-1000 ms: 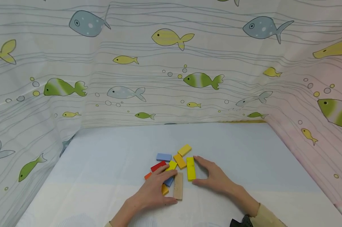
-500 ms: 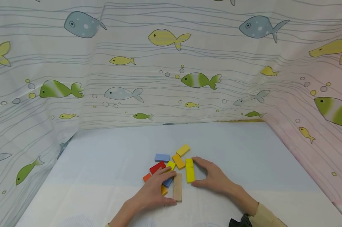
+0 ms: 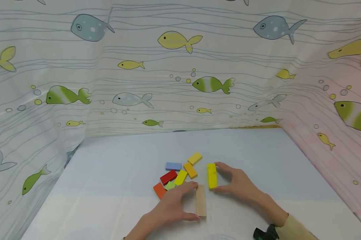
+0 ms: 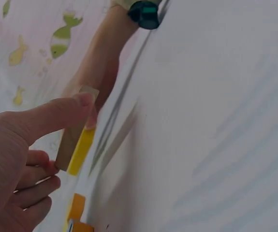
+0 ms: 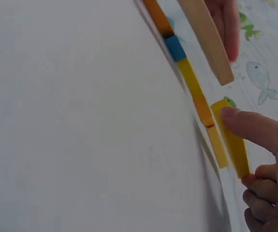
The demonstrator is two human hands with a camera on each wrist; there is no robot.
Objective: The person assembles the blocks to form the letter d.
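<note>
My left hand (image 3: 171, 205) pinches a plain wooden block (image 3: 200, 200) by its two ends, thumb at the near end and a finger at the far end. In the left wrist view this wooden block (image 4: 74, 133) is held off the table, with a shadow apart from it. To its right, my right hand (image 3: 243, 184) holds a bright yellow block (image 3: 212, 176) the same way, thumb on the near end. The right wrist view shows that yellow block (image 5: 231, 140) between thumb and fingertip, a gap between it and the wooden block (image 5: 207, 41).
Loose blocks lie left of the held ones: blue (image 3: 173, 166), red (image 3: 168, 177), yellow (image 3: 180, 177), green (image 3: 170, 185), orange-red (image 3: 160, 190), amber (image 3: 190, 170) and pale yellow (image 3: 195, 158). My left hand covers part of the pile. A fish-print curtain (image 3: 174, 80) surrounds the white table (image 3: 123, 150).
Both hands have moved right, carrying the wooden block and the bright yellow block. A green block and more of the yellow and orange-red ones now show beside my left hand.
</note>
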